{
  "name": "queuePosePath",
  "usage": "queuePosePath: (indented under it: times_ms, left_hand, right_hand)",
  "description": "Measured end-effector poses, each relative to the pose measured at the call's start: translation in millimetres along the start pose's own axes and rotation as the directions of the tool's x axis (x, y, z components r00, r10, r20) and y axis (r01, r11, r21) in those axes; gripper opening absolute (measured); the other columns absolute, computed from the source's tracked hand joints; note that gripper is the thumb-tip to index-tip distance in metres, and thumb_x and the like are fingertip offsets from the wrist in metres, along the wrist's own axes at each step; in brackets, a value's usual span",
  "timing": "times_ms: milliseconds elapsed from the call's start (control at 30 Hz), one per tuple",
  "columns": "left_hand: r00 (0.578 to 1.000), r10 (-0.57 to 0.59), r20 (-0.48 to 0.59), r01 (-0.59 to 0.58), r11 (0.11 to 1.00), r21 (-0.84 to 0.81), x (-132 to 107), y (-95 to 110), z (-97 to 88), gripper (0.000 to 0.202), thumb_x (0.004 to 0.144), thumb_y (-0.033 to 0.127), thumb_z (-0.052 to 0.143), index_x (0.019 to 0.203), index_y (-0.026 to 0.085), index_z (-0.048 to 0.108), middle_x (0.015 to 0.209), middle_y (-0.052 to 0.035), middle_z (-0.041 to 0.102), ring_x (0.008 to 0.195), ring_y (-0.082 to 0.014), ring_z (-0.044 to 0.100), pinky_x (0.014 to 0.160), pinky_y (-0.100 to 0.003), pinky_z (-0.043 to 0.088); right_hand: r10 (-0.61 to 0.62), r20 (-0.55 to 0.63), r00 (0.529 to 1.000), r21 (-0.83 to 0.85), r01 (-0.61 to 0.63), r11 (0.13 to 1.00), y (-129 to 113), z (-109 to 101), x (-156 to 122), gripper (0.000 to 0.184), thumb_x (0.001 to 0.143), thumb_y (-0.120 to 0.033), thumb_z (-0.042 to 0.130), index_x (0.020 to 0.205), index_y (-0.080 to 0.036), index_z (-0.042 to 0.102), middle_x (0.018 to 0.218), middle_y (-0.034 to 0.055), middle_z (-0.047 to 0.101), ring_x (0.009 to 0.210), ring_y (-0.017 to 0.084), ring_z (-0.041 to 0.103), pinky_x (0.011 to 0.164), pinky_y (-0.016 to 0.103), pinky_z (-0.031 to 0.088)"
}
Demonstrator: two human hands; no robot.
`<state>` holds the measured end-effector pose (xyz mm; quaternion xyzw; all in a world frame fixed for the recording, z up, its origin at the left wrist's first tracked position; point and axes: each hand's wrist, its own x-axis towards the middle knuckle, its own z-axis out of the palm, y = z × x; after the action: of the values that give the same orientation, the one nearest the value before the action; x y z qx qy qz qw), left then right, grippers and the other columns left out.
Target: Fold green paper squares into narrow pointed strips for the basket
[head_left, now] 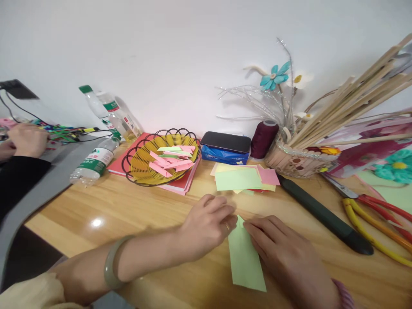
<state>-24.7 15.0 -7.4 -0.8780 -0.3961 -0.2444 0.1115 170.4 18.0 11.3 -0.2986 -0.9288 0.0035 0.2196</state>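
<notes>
A light green paper strip [246, 259] lies on the wooden table, its far end raised to a folded point between my hands. My left hand [207, 225], with a ring and a bangle on that arm, has its fingers curled and pinches the left side of that end. From the right, my right hand [286, 246] presses the other side of the same end between thumb and fingers. Just beyond stands a pile of coloured paper slips [240, 178], green on top with pink and yellow beneath. Folded pink and green paper pieces [172, 162] rest in the yellow woven basket [141, 169].
Plastic bottles [96, 163] are at the left, near another person's hand [28, 139]. A phone [225, 141] sits on a blue packet [223, 155]. Maroon thread [264, 139], a decorated stick holder [286, 161], a dark green tool [325, 214] and scissors [370, 214] occupy the right.
</notes>
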Motion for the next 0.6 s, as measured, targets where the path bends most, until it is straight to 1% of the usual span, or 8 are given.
queuePosePath:
  times_ms: [133, 233, 300, 433, 600]
  left_hand:
    - [1.0, 0.004, 0.011, -0.004, 1.0, -0.003, 0.2, 0.0, -1.1, 0.014, 0.089, 0.019, 0.049, 0.078, 0.015, 0.056, 0.086, -0.0003, 0.061, 0.086, -0.0153, 0.052, 0.071, -0.03, 0.035]
    - [0.999, 0.029, 0.017, -0.029, 1.0, -0.009, -0.2, 1.5, -3.5, 0.013, 0.089, 0.017, 0.048, 0.08, 0.014, 0.057, 0.082, -0.0008, 0.06, 0.083, -0.0146, 0.051, 0.069, -0.029, 0.035]
    - [0.999, 0.041, 0.023, -0.041, 0.999, -0.024, -0.4, 3.4, -5.9, 0.015, 0.09, 0.017, 0.047, 0.079, 0.015, 0.058, 0.082, -0.0011, 0.06, 0.082, -0.0137, 0.051, 0.068, -0.028, 0.036]
    - [0.998, 0.032, 0.054, -0.029, 0.997, -0.065, -1.4, 7.0, -9.9, 0.023, 0.091, 0.016, 0.045, 0.073, 0.013, 0.058, 0.075, -0.0018, 0.059, 0.078, -0.0132, 0.05, 0.067, -0.027, 0.038]
    - [0.991, 0.077, 0.113, -0.072, 0.996, -0.051, -5.9, 8.0, -8.1, 0.018, 0.091, 0.015, 0.044, 0.078, 0.011, 0.058, 0.075, -0.0029, 0.056, 0.078, -0.0137, 0.049, 0.069, -0.028, 0.039]
  right_hand:
    - [-0.032, 0.022, 0.999, 0.004, 0.032, 0.999, -0.2, -1.5, 0.2, 0.032, 0.09, -0.013, 0.027, 0.091, -0.013, 0.059, 0.082, 0.01, 0.059, 0.076, 0.02, 0.053, 0.063, 0.034, 0.049]
    - [-0.042, 0.017, 0.999, -0.005, 0.042, 0.999, -0.9, -2.0, 0.1, 0.033, 0.09, -0.013, 0.026, 0.09, -0.012, 0.059, 0.08, 0.01, 0.059, 0.074, 0.02, 0.053, 0.062, 0.035, 0.05]
    - [-0.049, 0.013, 0.999, -0.022, 0.049, 0.999, -1.2, -2.0, 0.4, 0.033, 0.09, -0.012, 0.026, 0.09, -0.012, 0.059, 0.08, 0.0102, 0.059, 0.074, 0.02, 0.053, 0.062, 0.035, 0.05]
    - [-0.067, 0.008, 0.998, -0.041, 0.067, 0.997, -0.8, -2.3, 2.0, 0.034, 0.09, -0.011, 0.026, 0.09, -0.01, 0.06, 0.081, 0.011, 0.06, 0.074, 0.02, 0.054, 0.061, 0.035, 0.051]
    - [-0.074, 0.02, 0.997, -0.056, 0.075, 0.996, -1.1, -2.6, 3.3, 0.036, 0.089, -0.01, 0.025, 0.09, -0.01, 0.061, 0.08, 0.0112, 0.061, 0.073, 0.019, 0.054, 0.061, 0.034, 0.052]
